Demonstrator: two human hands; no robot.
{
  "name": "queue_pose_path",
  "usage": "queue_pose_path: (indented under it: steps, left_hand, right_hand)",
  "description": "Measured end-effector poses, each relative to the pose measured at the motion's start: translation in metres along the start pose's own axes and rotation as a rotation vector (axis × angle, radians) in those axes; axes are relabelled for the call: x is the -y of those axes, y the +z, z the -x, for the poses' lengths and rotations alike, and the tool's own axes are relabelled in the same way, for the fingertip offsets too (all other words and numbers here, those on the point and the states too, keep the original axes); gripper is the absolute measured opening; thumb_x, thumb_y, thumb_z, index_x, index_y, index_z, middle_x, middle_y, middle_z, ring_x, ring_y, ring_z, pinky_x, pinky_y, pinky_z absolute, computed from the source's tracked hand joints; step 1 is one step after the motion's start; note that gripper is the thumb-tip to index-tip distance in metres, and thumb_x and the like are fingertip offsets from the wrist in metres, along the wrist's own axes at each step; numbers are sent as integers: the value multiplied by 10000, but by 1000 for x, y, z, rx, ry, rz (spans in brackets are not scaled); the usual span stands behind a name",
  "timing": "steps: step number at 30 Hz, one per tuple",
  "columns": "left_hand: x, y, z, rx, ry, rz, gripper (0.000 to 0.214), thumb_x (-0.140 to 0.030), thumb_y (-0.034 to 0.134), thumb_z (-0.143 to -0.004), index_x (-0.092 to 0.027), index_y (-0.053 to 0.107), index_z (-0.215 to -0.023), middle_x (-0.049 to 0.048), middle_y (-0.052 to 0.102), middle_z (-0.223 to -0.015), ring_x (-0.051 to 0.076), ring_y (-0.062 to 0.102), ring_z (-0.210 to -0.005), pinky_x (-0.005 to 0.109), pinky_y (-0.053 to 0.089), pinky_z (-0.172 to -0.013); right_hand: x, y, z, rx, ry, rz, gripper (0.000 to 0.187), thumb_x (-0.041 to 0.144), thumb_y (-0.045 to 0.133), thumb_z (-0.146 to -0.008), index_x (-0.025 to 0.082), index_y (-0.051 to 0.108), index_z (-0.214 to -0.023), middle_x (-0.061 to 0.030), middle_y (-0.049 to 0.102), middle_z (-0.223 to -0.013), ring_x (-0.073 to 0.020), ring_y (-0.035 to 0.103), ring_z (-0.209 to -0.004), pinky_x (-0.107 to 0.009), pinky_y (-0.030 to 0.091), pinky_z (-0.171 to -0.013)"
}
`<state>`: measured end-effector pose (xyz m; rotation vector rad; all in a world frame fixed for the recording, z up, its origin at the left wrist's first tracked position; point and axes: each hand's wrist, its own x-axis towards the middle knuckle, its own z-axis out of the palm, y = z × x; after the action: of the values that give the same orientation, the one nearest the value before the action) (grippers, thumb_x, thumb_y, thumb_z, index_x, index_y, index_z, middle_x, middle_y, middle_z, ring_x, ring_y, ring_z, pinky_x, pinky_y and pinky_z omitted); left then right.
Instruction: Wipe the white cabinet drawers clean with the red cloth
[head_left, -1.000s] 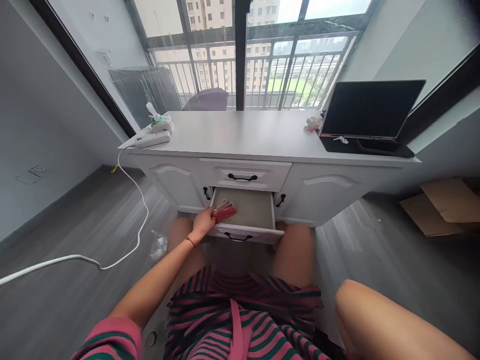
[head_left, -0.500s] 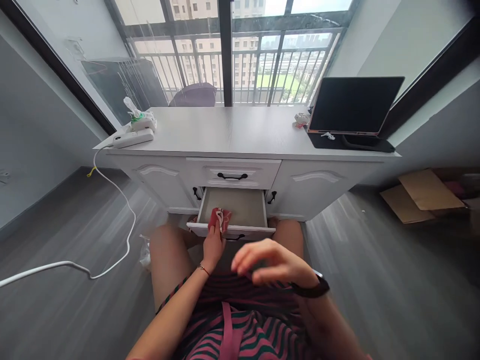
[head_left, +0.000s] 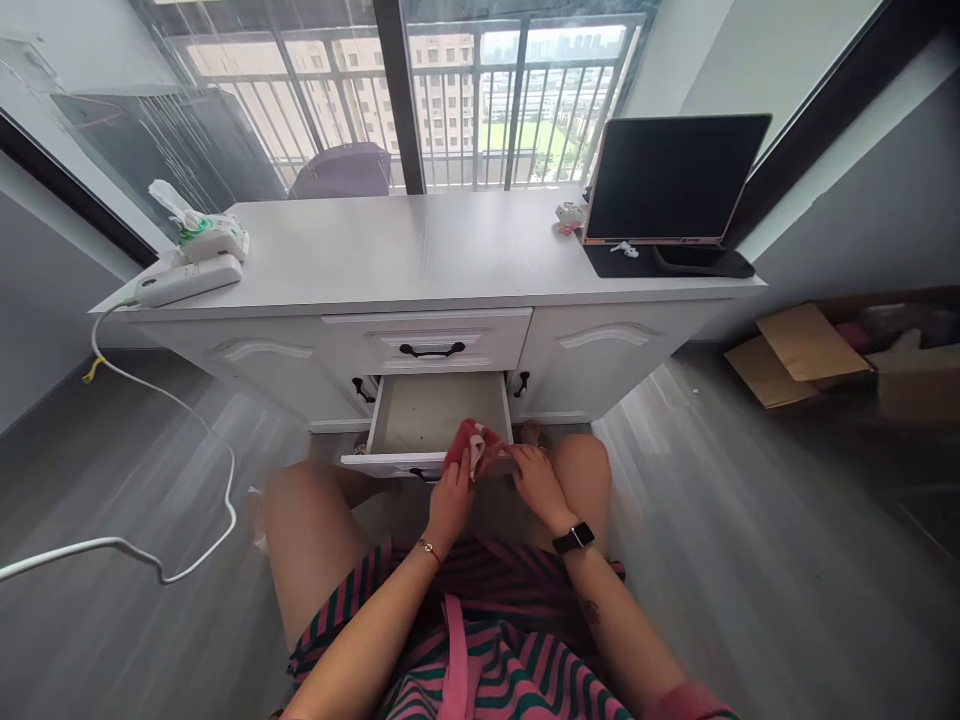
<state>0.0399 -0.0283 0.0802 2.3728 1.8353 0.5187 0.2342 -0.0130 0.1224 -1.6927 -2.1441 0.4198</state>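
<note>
A small red and white cloth [head_left: 474, 447] is held at the front edge of the open lower drawer [head_left: 409, 420] of a white cabinet [head_left: 420, 260]. My left hand [head_left: 453, 492] grips the cloth from below left. My right hand [head_left: 534, 477], with a black watch at the wrist, has its fingers closed on the cloth's right side. The drawer's inside looks bare behind the cloth. The upper drawer [head_left: 429, 345] is closed. I sit on the floor with my knees either side of the drawer.
On the cabinet top stand a laptop [head_left: 671, 180] at the right, and a white power strip [head_left: 187, 282] with a tissue pack [head_left: 206, 235] at the left. A white cable [head_left: 150, 540] runs over the floor at left. Cardboard boxes [head_left: 802, 350] lie at right.
My left hand carried the red cloth from the drawer's left side to its front right. My right hand came in and took hold of the cloth too. The view tilted down.
</note>
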Motion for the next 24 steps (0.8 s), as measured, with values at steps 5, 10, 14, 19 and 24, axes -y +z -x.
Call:
queue_pose_path:
  steps: [5,10,14,19,24]
  left_hand:
    - [63,-28,18,-204,-360,107,696,-229,500,-867,-84,277,-1510,259,498,-1373,351,614,-1106,428,549,-813]
    - [78,-47,15,-397,-758,332,766,-255,525,-830,-9,229,-1492,312,391,-1437,416,448,-1301,544,421,-1002]
    - [63,-33,1,-496,-985,598,534,-189,548,-755,-19,465,-1254,274,528,-1275,368,448,-1293,519,315,-1084]
    - [15,0,-9,-367,-995,858,96,-209,568,-720,-202,549,-814,82,647,-877,277,621,-978,472,415,-972]
    - [-47,24,-13,-159,-901,1242,123,-241,678,-625,-185,602,-703,44,664,-742,226,631,-800,398,464,-851]
  right_hand:
    - [-4,9,-4,-96,-4,-150,389,59,387,-872,138,641,-1155,-127,655,-1159,-255,559,-1119,-429,448,-1016]
    - [0,14,-14,-129,17,-281,295,146,432,-922,197,708,-1015,-98,715,-1034,-236,637,-1010,-455,449,-1010]
    - [2,14,-20,-117,65,-291,278,159,457,-920,209,725,-975,-88,734,-1022,-232,664,-982,-490,392,-1062]
    - [4,15,-20,-135,108,-281,266,195,447,-942,187,712,-958,-94,735,-1021,-225,671,-974,-470,370,-1088]
    - [3,14,-20,-135,109,-310,294,275,419,-979,187,695,-925,-89,736,-996,-220,671,-964,-454,370,-1084]
